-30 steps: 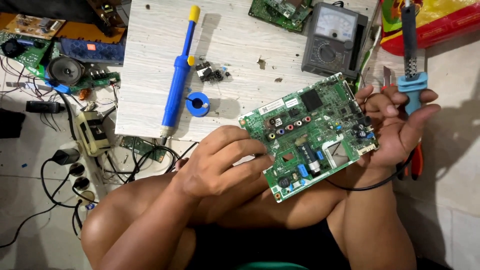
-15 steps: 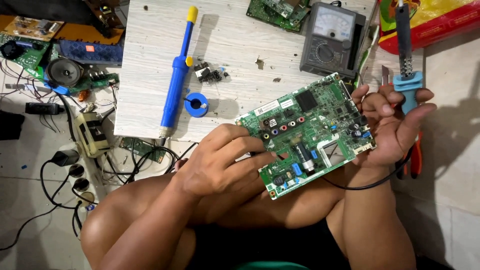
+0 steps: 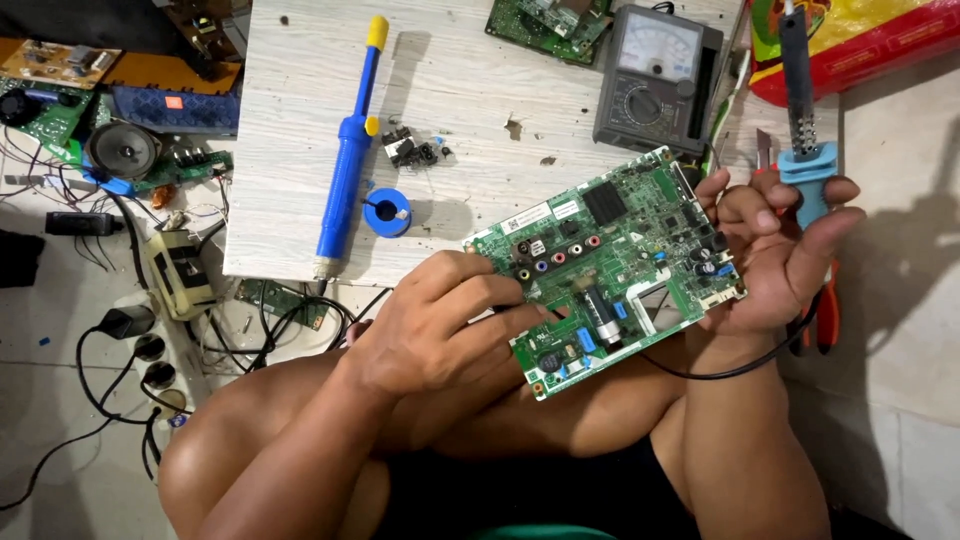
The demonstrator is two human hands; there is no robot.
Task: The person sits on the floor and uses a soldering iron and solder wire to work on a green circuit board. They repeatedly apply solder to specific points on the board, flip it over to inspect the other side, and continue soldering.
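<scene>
1. One green circuit board [image 3: 610,265] sits tilted over the person's lap, its upper edge just past the front edge of the pale wooden table [image 3: 290,150].
2. The left hand [image 3: 440,325] grips the board's left end, fingers curled over the top face beside a row of coloured round sockets.
3. The right hand [image 3: 775,250] steadies the board's right edge with its fingers and at the same time clasps one soldering iron [image 3: 803,130] by its light blue handle, the dark barrel pointing up and away from the person. The iron's black cord loops under the wrist.
4. On the table I count one blue desoldering pump [image 3: 348,160] with a yellow plunger cap, lying nearly lengthwise.
5. One small blue spool of solder [image 3: 387,213] lies just beside the pump's lower part.
6. One little cluster of dark loose parts [image 3: 408,150] lies near the pump's middle; how many pieces I cannot tell.
7. One grey analogue multimeter [image 3: 655,75] rests at the table's far right, just above the held board.
8. A second green board [image 3: 545,22] peeks out beside the meter.
9. On the floor to the left: one round speaker [image 3: 123,150], with cables and more boards around it.
10. One pair of red-handled pliers [image 3: 825,310] shows partly behind the right hand.
</scene>
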